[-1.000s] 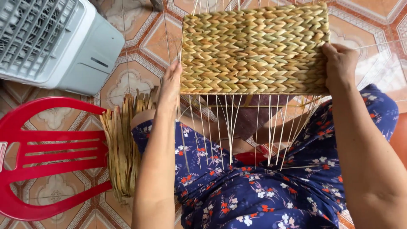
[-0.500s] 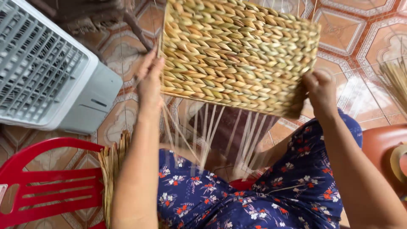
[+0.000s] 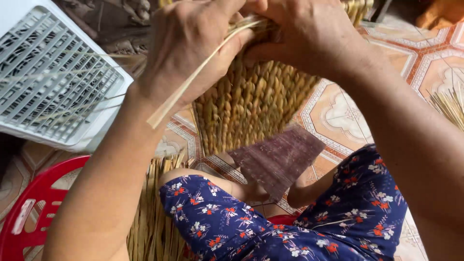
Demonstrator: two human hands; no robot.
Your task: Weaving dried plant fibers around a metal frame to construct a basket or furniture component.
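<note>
left hand [image 3: 188, 43] closed on a pale reed strip [image 3: 193, 79]; right hand [image 3: 309, 34] gripping top edge of woven mat [image 3: 251, 106]; mat hangs below both hands

— Which colours do you see around you now?

— The woven mat [image 3: 251, 101] in front of me is straw yellow with a little green, and its pattern is of twisted braided rows. The loose strip [image 3: 193, 77] across my left hand [image 3: 188, 48] is pale cream.

— And your clothes?

— My trousers [image 3: 290, 227] are dark blue, with small white and red-orange flowers. The flat board [image 3: 278, 157] on my lap is dull brown-purple.

— What about the floor?

— The floor tiles [image 3: 411, 58] are beige and orange, with white ornaments and dark red border lines. The plastic chair [image 3: 34, 212] is bright red. The fan [image 3: 53, 82] is white with a grey grille. The bundle of dry stalks [image 3: 154, 227] is yellow-tan.
</note>
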